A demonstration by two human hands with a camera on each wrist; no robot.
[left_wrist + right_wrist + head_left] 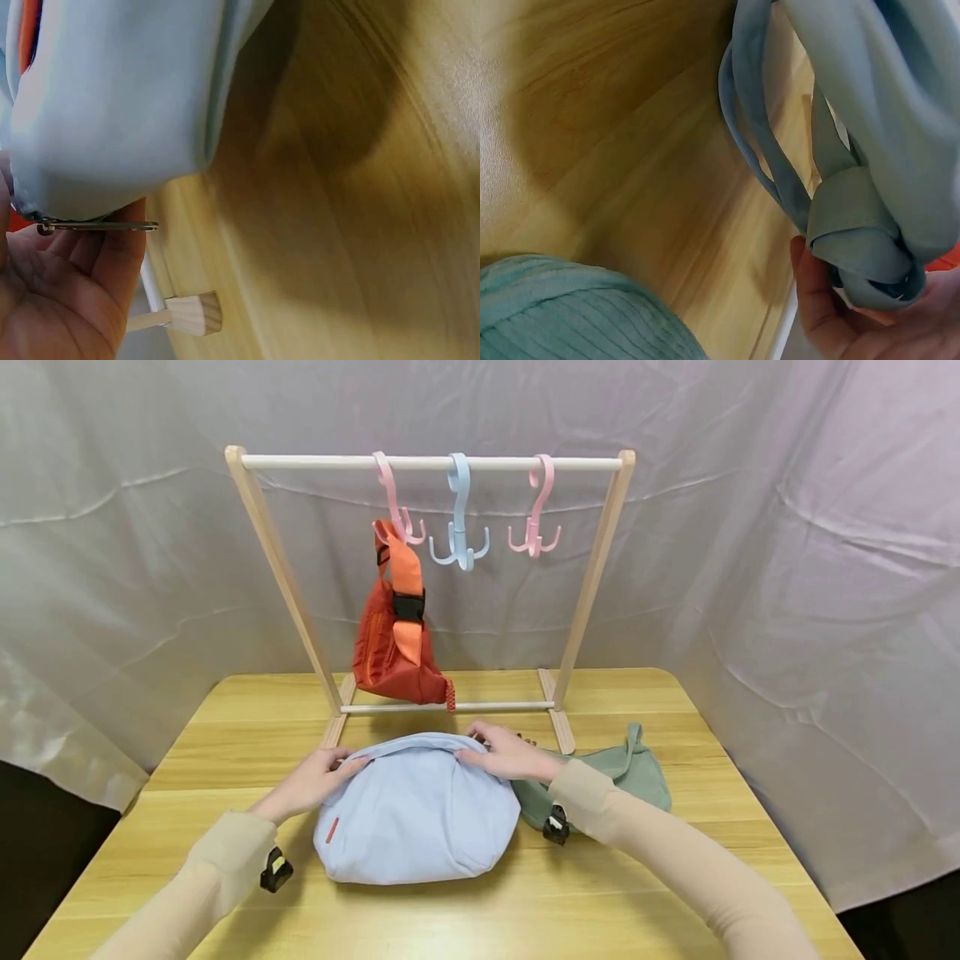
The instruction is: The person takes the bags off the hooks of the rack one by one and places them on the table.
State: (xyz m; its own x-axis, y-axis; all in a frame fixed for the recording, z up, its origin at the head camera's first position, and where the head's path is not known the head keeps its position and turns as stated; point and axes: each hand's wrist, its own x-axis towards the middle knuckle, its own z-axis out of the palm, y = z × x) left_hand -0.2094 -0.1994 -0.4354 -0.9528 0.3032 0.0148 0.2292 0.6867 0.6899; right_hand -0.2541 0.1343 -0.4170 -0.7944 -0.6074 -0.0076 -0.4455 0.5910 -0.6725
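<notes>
A light blue cloth shoulder bag (420, 818) is held up over the front middle of the table. My left hand (311, 781) grips its upper left corner, thumb on the near side and fingers behind. A thin metal piece (97, 226) shows at that corner in the left wrist view. At the upper right, my right hand (513, 753) holds the bag by its knotted strap (855, 214), whose loose lengths hang beside the bag. A green cloth bag (637, 777) lies on the table, partly behind my right forearm.
Behind stands a wooden rack (592, 585) with a white top rail (315, 462). On it hang a pink hook (387, 485), a blue hook (460, 502) and another pink hook (542, 502). A red-orange waist bag (397, 660) hangs from the left one.
</notes>
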